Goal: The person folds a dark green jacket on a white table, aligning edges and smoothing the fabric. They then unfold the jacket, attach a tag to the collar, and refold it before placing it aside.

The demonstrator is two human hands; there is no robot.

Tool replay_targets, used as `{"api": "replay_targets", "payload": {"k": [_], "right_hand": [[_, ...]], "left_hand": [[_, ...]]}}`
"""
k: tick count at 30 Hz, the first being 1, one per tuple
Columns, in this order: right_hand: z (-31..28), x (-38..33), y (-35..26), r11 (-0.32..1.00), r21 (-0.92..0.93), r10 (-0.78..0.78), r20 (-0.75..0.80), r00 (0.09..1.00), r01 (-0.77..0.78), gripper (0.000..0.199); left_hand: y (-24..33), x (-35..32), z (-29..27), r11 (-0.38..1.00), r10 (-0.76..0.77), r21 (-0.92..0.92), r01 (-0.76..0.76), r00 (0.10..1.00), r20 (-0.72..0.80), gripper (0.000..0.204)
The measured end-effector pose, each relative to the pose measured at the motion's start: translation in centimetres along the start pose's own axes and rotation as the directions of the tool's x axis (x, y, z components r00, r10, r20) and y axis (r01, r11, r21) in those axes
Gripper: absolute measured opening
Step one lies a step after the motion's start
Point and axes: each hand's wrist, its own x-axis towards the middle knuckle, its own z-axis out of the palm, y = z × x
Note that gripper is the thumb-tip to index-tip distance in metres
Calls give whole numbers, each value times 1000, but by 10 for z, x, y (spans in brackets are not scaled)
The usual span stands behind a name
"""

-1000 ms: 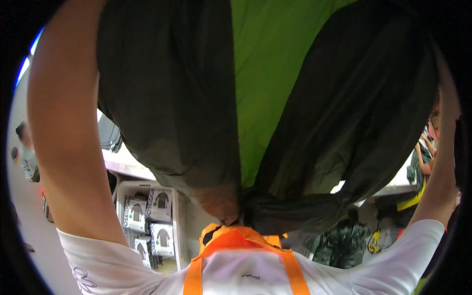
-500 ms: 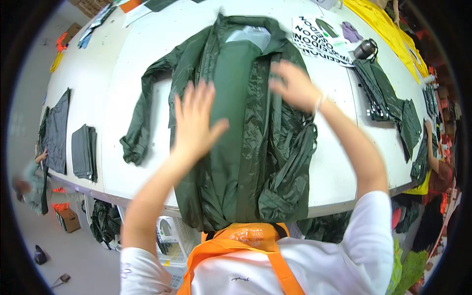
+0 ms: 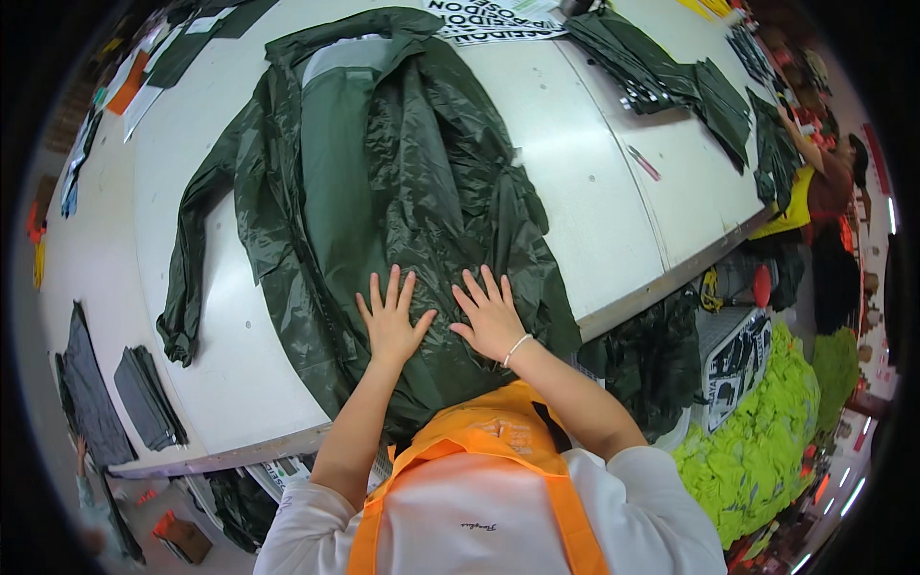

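A dark green, shiny jacket [image 3: 436, 182] lies spread on the white table, its collar at the far side and its hem at the near edge. Down its middle runs a smoother, matte green panel [image 3: 335, 158], with a pale patch below the collar. One sleeve [image 3: 206, 225] stretches out to the left; the cloth on the right side is crumpled. My left hand [image 3: 391, 321] rests flat on the lower front, fingers spread. Beside it my right hand [image 3: 491, 321], with a light bracelet at the wrist, also presses flat on the cloth. Neither hand holds anything.
Folded dark garments [image 3: 149, 398] sit on the table at left, and a dark green pile [image 3: 637, 62] at far right. A slim red-and-dark tool [image 3: 644, 163] lies near it. A lime-green heap [image 3: 752, 431] is below right. Co-workers stand at both sides.
Both hands have come down from the jacket's upper part to its lower front and now lie flat there, closer together. My view has shifted, showing more of the right side.
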Motion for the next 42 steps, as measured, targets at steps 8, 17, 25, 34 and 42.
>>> {"api": "replay_targets", "payload": {"k": [8,17,25,34,42], "right_hand": [[-41,75,107,875,425,473,-640,606,-234,45],[-52,99,101,724,683,351,-482,803,93,31],[-71,87,102,576,789,137,-352,926,215,19],[-96,145,180,-215,870,146,478,866,-444,54],[-73,133,178,-333,935,37,142,989,-122,30]], "left_hand": [[10,-3,2,998,-20,54,21,1000,-18,69],[83,95,-38,878,-266,-451,162,947,-178,44],[123,193,-16,118,-406,-882,456,833,376,39],[124,203,-14,-30,-262,-956,291,921,289,40],[117,204,9,-365,-325,-891,269,860,393,43]]}}
